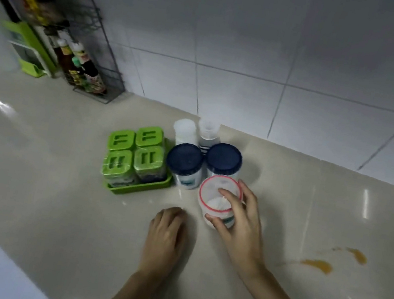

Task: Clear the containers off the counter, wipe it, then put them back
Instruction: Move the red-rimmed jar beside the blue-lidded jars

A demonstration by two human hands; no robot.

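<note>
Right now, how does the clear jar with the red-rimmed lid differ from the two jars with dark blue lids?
The clear jar with the red-rimmed lid has a see-through lid; the two jars with dark blue lids have opaque ones. The right hand grips the red-rimmed jar; nothing touches the blue-lidded jars. It sits nearest the person; they stand behind it. All three are round, closed and upright on the beige counter.

Bare counter (51, 203) left and front of the jars; orange spills (317, 265) on the right side
</note>
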